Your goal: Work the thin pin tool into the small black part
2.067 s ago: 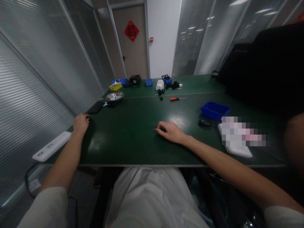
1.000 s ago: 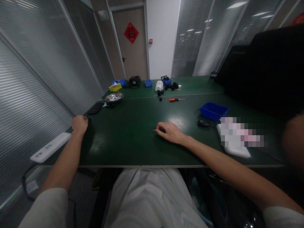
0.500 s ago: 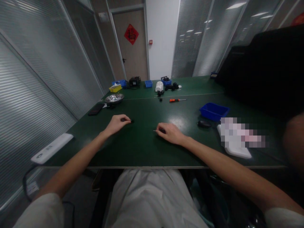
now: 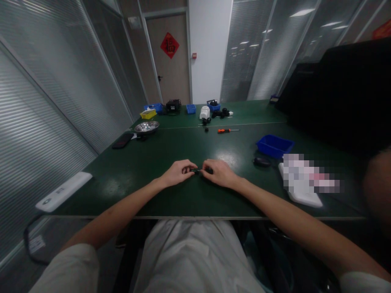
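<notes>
My left hand point(image 4: 177, 173) is closed in a pinch on a small dark part point(image 4: 193, 170), its exact kind too small to make out. Facing it, my right hand point(image 4: 220, 173) is closed round a small black piece point(image 4: 209, 170) with a thin pale metal pin pointing left. The two held parts meet or nearly meet between my fingertips, low over the green table point(image 4: 171, 199); whether they touch I cannot tell. Farther off lies a screwdriver point(image 4: 224, 131) with an orange and black handle, and left of it a tiny black part point(image 4: 206, 130).
To the right are a blue tray point(image 4: 275, 145), a dark mouse-shaped object point(image 4: 262, 162) and a white board point(image 4: 302, 197), partly blurred out. A metal bowl point(image 4: 147, 127), a dark phone point(image 4: 123, 141) and a white power strip point(image 4: 64, 191) lie left. Bins and black parts line the back.
My left hand has moved right with its small dark part, up to my right hand. The right hand has stayed almost in place.
</notes>
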The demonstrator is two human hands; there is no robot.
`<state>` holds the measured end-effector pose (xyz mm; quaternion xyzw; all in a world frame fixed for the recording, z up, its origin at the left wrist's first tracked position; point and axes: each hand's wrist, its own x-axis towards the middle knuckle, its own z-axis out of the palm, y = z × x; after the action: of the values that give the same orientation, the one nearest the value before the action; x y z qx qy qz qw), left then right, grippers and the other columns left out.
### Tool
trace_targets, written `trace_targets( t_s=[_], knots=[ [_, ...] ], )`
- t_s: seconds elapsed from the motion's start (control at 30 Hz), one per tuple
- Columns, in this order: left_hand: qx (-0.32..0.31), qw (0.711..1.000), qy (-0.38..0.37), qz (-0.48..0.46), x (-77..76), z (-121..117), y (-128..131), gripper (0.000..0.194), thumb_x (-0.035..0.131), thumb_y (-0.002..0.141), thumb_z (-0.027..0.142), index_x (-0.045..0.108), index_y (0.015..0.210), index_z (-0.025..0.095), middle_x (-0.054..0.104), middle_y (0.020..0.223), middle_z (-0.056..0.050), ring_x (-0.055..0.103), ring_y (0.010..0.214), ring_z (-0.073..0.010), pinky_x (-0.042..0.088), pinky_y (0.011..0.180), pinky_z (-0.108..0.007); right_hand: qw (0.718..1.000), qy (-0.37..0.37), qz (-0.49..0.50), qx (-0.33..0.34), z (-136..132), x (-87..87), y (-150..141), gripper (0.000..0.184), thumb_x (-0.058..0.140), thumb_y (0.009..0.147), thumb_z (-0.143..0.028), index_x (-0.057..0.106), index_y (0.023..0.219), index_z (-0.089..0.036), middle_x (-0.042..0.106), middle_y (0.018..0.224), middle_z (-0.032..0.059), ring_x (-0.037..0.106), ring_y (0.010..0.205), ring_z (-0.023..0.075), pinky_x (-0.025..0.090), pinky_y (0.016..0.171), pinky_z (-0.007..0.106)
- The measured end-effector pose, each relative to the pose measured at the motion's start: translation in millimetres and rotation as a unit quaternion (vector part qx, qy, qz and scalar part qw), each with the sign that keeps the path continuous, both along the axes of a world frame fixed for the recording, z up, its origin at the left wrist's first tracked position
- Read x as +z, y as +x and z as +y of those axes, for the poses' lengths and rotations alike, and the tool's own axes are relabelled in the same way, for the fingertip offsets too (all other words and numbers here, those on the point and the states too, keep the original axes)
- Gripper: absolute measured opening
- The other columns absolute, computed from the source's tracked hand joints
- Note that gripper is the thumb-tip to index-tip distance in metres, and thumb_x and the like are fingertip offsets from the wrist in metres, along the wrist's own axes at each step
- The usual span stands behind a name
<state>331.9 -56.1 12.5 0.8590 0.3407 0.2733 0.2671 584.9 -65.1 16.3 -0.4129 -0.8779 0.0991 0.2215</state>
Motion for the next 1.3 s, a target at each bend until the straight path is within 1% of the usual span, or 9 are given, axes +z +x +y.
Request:
trace_targets(
  t_s=[0.13,0.53,0.67,0.77,0.87,0.93,1.17,1.23,1.3],
  knots=[
    [-0.002,1.000,0.026,0.011,1.4,-2.3,2.0,0.026,0.064,0.096,0.033,0.076,0.113,0.016,0.066,0.099,-0.009,0.058,0.077,-0.0149,0.045,0.068,-0.025,1.000,-0.010,-0.003,-0.002,0.5,1.3,0.9,0.010,0.063,0.095,-0.031,0.066,0.093,-0.021,0.069,0.093,0.0032,0.061,0.080,0.0170,0.035,0.067,0.028],
    [0.002,0.999,0.035,0.010,-3.4,1.6,0.2,0.027,0.064,0.098,0.036,0.078,0.110,0.016,0.068,0.096,-0.008,0.059,0.077,-0.0152,0.045,0.071,-0.026,1.000,-0.007,-0.008,0.000,0.2,0.5,1.5,0.010,0.063,0.093,-0.031,0.066,0.091,-0.021,0.069,0.092,0.0024,0.061,0.081,0.0170,0.034,0.067,0.027],
    [-0.001,0.999,0.032,-0.008,-3.3,1.7,-1.7,0.024,0.065,0.097,0.033,0.079,0.109,0.017,0.071,0.102,-0.009,0.064,0.086,-0.0179,0.049,0.079,-0.028,1.000,-0.005,0.001,0.002,-1.3,0.1,0.4,0.011,0.062,0.095,-0.032,0.065,0.094,-0.021,0.068,0.093,0.0024,0.059,0.078,0.0160,0.033,0.066,0.027],
    [-0.001,0.999,0.010,-0.036,-4.4,2.5,-2.9,0.022,0.068,0.096,0.031,0.079,0.109,0.018,0.073,0.105,-0.009,0.067,0.095,-0.0202,0.050,0.087,-0.030,1.000,0.001,0.019,0.008,-2.0,-0.9,-0.1,0.013,0.061,0.097,-0.034,0.064,0.095,-0.021,0.067,0.092,0.0025,0.059,0.077,0.0157,0.035,0.067,0.027],
    [0.010,0.998,-0.027,-0.063,-6.1,3.3,-2.8,0.023,0.069,0.094,0.031,0.079,0.109,0.017,0.074,0.104,-0.009,0.069,0.090,-0.0196,0.052,0.084,-0.030,0.999,0.004,0.044,0.015,-1.4,-2.1,0.0,0.013,0.060,0.098,-0.033,0.063,0.095,-0.021,0.066,0.091,0.0024,0.059,0.078,0.0158,0.036,0.068,0.027],
    [0.021,0.997,-0.032,-0.069,-6.3,3.2,-2.4,0.023,0.069,0.094,0.031,0.079,0.109,0.016,0.074,0.103,-0.010,0.069,0.088,-0.0193,0.053,0.081,-0.030,0.999,0.000,0.050,0.017,-1.0,-2.3,0.1,0.013,0.059,0.099,-0.033,0.063,0.096,-0.021,0.066,0.091,0.0026,0.059,0.078,0.0160,0.037,0.069,0.027],
    [0.012,1.000,0.022,-0.011,-0.5,-1.3,-1.5,0.022,0.070,0.094,0.033,0.080,0.104,0.016,0.072,0.097,-0.010,0.063,0.078,-0.0168,0.048,0.073,-0.028,1.000,0.008,-0.001,0.026,-3.3,-2.2,-0.8,0.011,0.060,0.097,-0.032,0.064,0.096,-0.021,0.068,0.095,0.0029,0.060,0.080,0.0166,0.035,0.067,0.028],
    [0.015,1.000,0.008,-0.020,-0.6,-1.4,-1.1,0.022,0.070,0.093,0.032,0.080,0.104,0.016,0.073,0.098,-0.010,0.064,0.081,-0.0174,0.049,0.074,-0.028,1.000,0.011,0.006,0.028,-3.4,-2.9,-0.9,0.012,0.059,0.098,-0.032,0.063,0.097,-0.021,0.068,0.095,0.0029,0.061,0.081,0.0166,0.035,0.068,0.028],
    [0.023,0.998,-0.032,-0.044,-2.2,-0.5,-0.5,0.023,0.071,0.092,0.032,0.079,0.105,0.015,0.074,0.098,-0.010,0.066,0.082,-0.0176,0.050,0.075,-0.028,0.999,0.010,0.024,0.029,-2.7,-3.9,-0.9,0.013,0.058,0.099,-0.033,0.062,0.097,-0.021,0.067,0.095,0.0028,0.060,0.080,0.0164,0.037,0.069,0.027]
  ],
)
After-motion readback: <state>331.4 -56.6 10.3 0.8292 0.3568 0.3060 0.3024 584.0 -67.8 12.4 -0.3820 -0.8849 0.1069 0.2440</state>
